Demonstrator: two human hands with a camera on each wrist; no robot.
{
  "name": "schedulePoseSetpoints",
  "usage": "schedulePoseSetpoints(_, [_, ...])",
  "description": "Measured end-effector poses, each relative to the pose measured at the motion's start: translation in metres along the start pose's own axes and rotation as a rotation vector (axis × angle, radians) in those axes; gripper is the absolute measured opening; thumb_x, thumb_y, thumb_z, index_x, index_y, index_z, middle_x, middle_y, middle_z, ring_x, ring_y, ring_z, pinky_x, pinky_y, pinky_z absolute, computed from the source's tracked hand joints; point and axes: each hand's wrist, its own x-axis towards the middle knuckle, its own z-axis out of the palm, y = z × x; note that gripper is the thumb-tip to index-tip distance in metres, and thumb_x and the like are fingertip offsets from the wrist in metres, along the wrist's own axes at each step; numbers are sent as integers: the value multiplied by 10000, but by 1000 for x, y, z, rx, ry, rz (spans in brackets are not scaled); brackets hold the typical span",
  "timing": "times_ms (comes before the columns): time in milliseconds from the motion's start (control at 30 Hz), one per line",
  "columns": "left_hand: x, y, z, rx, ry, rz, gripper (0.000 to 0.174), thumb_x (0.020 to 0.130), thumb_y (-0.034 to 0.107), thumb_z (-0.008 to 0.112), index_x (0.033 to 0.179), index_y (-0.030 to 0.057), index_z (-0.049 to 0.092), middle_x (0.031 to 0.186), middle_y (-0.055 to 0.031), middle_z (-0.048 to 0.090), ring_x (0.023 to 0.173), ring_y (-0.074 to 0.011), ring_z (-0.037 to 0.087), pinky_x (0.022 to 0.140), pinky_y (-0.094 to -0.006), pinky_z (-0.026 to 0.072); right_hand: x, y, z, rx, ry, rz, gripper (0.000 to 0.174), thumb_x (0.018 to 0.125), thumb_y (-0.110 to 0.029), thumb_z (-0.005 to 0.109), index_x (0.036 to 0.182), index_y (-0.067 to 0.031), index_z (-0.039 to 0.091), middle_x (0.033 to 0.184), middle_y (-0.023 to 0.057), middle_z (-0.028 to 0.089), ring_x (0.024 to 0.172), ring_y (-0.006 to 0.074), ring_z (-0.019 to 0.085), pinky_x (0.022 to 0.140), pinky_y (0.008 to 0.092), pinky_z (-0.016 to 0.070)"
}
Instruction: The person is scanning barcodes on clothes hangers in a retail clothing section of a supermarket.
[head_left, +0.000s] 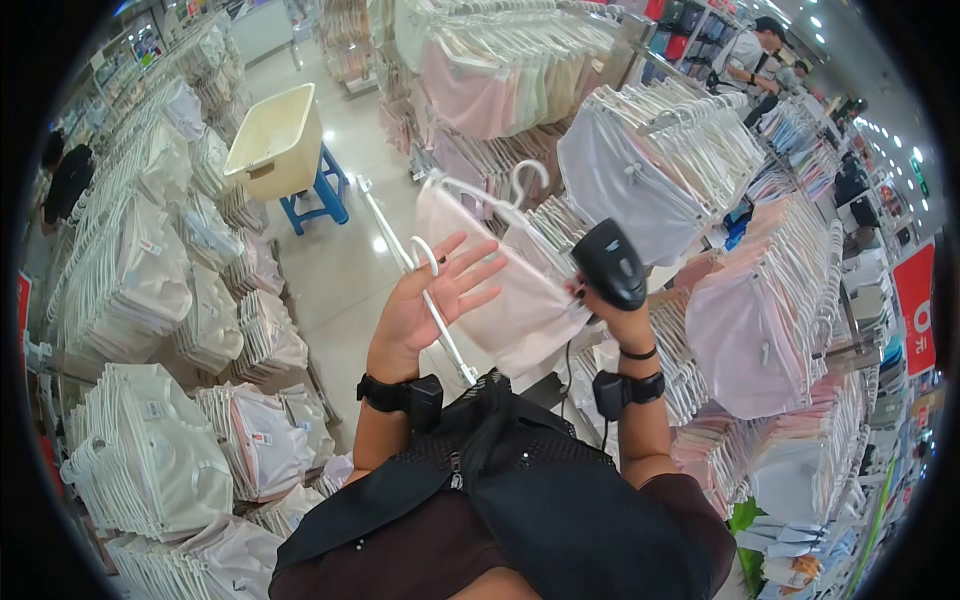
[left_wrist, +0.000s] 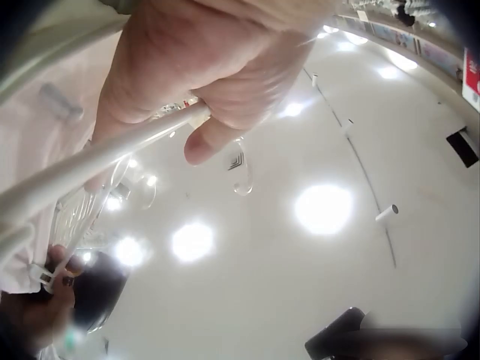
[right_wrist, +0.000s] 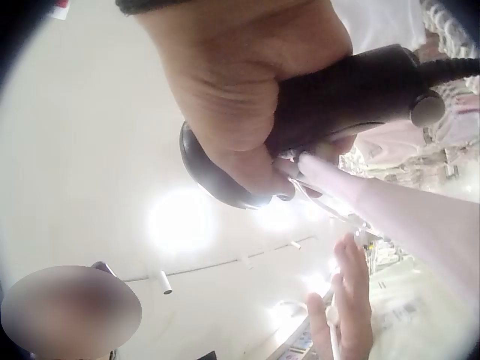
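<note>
Our right fingers (right_wrist: 246,169) grip the black plastic scanner (head_left: 610,265), left fingers (head_left: 484,273) open against a white plastic hanger (head_left: 449,342), as we apparently ready the pale pink fabric garment (head_left: 515,315) between them for scanning, next needing alignment

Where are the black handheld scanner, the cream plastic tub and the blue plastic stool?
Black handheld scanner (head_left: 609,264): head view, its rounded head.
Cream plastic tub (head_left: 290,177): head view, its outer wall.
Blue plastic stool (head_left: 329,190): head view, a leg.

The right hand (right_wrist: 232,97) grips a black scanner (right_wrist: 341,97), pale pink cloth (right_wrist: 409,214) at its fingertips, the left hand (right_wrist: 349,304) beyond.
</note>
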Motion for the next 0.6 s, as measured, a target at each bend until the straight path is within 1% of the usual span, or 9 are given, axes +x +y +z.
schedulePoseSetpoints(33, [-2,1,3,28,112,-50,483,842,187,480,1262,18,312,1264,-223,334,1089,-304,405,879,-388,389,5,-11,-9,-34,-3,91,298,699,-7,625,990,8,564,897,57,612,799,124,575,731,282,464])
schedulePoseSetpoints(67, [-3,4,4,56,225,-100,422,870,210,460,1239,39,347,1180,-176,445,931,-220,551,748,-309,493,10,-17,-16,37,13,17,277,719,0,606,991,14,559,893,62,605,810,143,582,735,284,464])
schedulePoseSetpoints(100, [-5,4,-9,57,223,-101,422,870,210,460,1239,39,347,1180,-176,445,931,-220,551,748,-309,493,14,-20,-22,108,29,-57,256,739,7,586,992,20,553,890,66,599,820,162,589,739,287,464])
schedulePoseSetpoints(167, [-6,3,-45,-256,-73,-166,338,901,185,415,1204,36,396,948,-75,501,547,-52,459,406,-152,356,23,-23,-38,106,108,-98,241,758,27,562,999,25,543,890,66,588,837,195,598,745,288,464])
schedulePoseSetpoints(200, [-6,3,-41,-256,-75,-163,338,901,185,415,1204,36,396,948,-75,501,547,-52,459,406,-152,356,28,-27,-47,47,91,-115,251,757,39,557,1006,23,536,907,68,582,846,196,599,748,287,463])
schedulePoseSetpoints(267, [-9,3,-31,-266,152,-132,314,910,176,421,1167,-3,402,750,-18,394,419,-12,243,323,-159,168,38,-32,-56,-24,145,-103,260,751,36,552,1010,21,531,896,69,574,836,199,596,748,291,459])
schedulePoseSetpoints(367, [-11,6,-31,-216,199,-103,243,872,116,470,1100,35,453,776,-22,428,463,-24,305,357,-160,219,55,-28,-73,-45,177,-121,274,750,20,557,1022,18,526,889,72,569,828,199,593,760,297,457])
schedulePoseSetpoints(467, [-12,8,-26,-222,323,-18,197,872,76,460,1051,-5,474,787,-32,417,498,-36,306,377,-166,223,66,-27,-86,-25,237,-146,267,752,7,569,1016,14,532,879,70,570,827,195,593,763,292,456])
schedulePoseSetpoints(600, [-12,8,-30,-206,360,16,148,847,31,478,991,-2,486,823,-51,437,568,-54,346,431,-179,264,72,-21,-100,145,306,-175,283,743,16,591,1021,8,538,893,66,566,831,195,592,755,290,462])
